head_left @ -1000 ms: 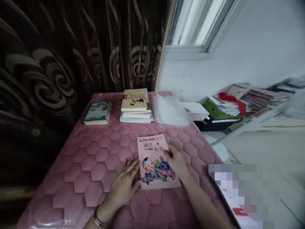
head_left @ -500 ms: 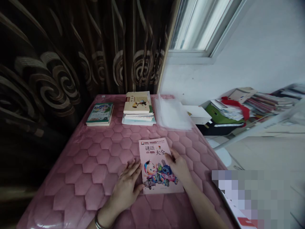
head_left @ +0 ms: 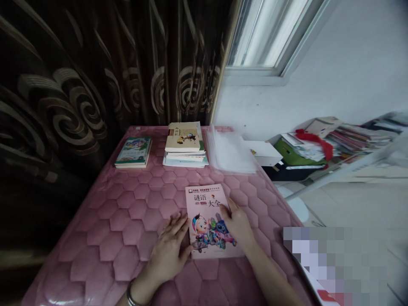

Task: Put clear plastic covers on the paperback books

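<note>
A pink picture-covered book lies face up on the quilted pink tabletop, with Chinese lettering and cartoon figures on its cover. My left hand rests along the book's left edge, its fingers stretched out and the thumb by the lower left side. My right hand is at the right edge, thumb over the cover and the other fingers at the side, partly hidden; it grips that edge. A metal bangle circles my left wrist.
At the back stand a stack of several books and, farther left, a green-covered book. Clear plastic sheets lie at the back right. Beyond the table's right side are a white box and piled papers. A dark curtain hangs behind.
My right hand has shifted slightly on the book's right edge, its fingers now straighter. The book and my left hand stay almost exactly where they were.
</note>
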### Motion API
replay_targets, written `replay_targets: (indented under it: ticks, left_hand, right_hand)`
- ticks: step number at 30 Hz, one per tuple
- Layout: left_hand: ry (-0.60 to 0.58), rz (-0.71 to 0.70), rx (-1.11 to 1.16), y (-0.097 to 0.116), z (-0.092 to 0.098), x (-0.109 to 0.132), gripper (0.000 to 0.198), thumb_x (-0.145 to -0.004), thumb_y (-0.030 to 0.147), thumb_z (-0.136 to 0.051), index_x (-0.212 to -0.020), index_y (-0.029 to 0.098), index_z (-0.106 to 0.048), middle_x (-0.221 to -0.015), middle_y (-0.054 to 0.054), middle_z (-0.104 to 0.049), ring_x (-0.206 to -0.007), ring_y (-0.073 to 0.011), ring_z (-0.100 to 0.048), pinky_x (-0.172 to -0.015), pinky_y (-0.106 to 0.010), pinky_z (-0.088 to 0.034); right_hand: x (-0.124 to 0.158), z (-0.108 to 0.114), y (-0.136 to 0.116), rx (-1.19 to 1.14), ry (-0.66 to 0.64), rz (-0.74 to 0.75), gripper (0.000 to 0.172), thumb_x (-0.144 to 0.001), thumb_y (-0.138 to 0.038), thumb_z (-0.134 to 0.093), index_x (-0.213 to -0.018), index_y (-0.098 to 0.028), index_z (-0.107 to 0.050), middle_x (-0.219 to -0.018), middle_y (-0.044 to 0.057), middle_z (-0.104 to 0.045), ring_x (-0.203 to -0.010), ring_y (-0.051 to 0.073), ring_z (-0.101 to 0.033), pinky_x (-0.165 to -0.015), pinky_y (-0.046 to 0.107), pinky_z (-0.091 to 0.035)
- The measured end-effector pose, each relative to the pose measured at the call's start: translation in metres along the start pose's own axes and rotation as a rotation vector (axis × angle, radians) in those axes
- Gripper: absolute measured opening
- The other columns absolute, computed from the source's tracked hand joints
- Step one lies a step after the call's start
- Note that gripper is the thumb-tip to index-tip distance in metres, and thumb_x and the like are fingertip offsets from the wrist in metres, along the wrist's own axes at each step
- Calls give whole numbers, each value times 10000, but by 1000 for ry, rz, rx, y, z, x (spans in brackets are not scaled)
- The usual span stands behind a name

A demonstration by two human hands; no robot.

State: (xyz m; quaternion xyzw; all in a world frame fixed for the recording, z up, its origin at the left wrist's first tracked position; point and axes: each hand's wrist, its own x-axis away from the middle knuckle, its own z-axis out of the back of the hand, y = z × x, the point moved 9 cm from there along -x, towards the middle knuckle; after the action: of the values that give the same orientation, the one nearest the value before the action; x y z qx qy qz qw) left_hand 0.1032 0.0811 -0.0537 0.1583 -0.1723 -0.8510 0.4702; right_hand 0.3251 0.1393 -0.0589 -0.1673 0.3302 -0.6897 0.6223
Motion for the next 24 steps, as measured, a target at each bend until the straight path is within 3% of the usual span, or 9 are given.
replay_targets:
  ticks: [5, 13, 19, 24]
  left_hand:
    - [9, -7, -13, 0, -2, 0, 622, -859, 251, -525, -1447, 220, -325, -1494, -82, -378, -1412, -256, -256, -1117, -517, -335]
    - [32, 5, -23, 4, 0, -1, 589, -857, 259, -508, -1422, 210, -348, -1489, -85, -388, -1390, -247, -313, -1129, -500, -321]
    - [115, 50, -183, 18, -3, -5, 693, -890, 319, -461, -1499, 198, -155, -1531, -112, -298, -1403, -288, -275, -1122, -544, -291]
    - [141, 15, -267, 22, -7, -5, 715, -902, 322, -430, -1511, 180, -83, -1524, -123, -306, -1399, -278, -287, -1125, -517, -289]
  right_hand:
    - [1, 0, -2, 89, 53, 37, 390, -887, -305, -372, -1197, -160, -557, -1084, 133, -654, -961, 263, -627, -835, 375, -488]
    - [6, 3, -10, 291, 109, 17, 345, -903, -296, -379, -1157, -141, -555, -1058, 134, -560, -797, 216, -619, -664, 312, -505]
    - [5, 7, -10, 260, 147, 51, 327, -886, -303, -417, -1134, -164, -579, -1050, 121, -546, -833, 223, -615, -707, 333, -516]
    - [1, 11, 0, 184, 83, 0, 315, -853, -339, -477, -1068, -168, -630, -1028, 110, -579, -843, 226, -622, -735, 339, -507]
